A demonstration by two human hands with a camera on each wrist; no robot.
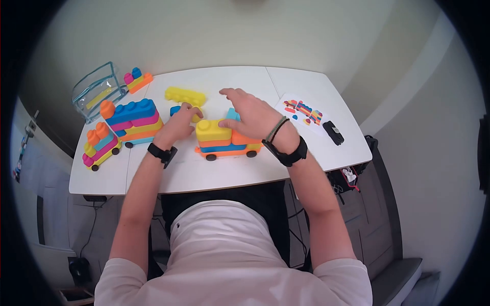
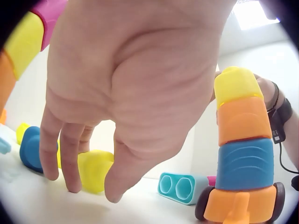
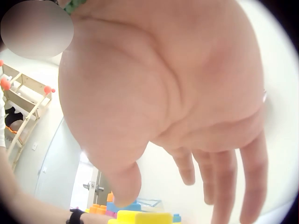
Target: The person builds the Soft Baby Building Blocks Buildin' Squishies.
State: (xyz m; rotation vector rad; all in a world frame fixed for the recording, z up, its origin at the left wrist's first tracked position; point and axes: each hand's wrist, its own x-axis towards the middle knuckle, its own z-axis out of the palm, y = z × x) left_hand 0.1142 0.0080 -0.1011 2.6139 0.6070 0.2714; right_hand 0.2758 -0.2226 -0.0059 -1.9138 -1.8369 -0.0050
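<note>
My left hand (image 1: 178, 124) reaches over the table behind a toy wagon, its thumb and fingers closed in around a small yellow block (image 2: 96, 170). Right by those fingers lies a blue block (image 2: 31, 148). The wagon has an orange wheeled base (image 1: 229, 151), blue and orange blocks above it, and a yellow block (image 1: 213, 130) on top. Over the wagon's right part hovers my right hand (image 1: 250, 118), fingers straight and spread, thumb at the top yellow block's edge. A light-blue block (image 2: 176, 188) lies on its side behind the wagon, hollow end showing.
Two built wagons, one tall with a blue top (image 1: 133, 109) and one small (image 1: 100, 148), stand at left. Behind them sit a clear bag (image 1: 99, 92) and an orange piece (image 1: 141, 83). A long yellow block (image 1: 185, 95) lies farther back. At right are a picture sheet (image 1: 305, 109) and a black object (image 1: 334, 132).
</note>
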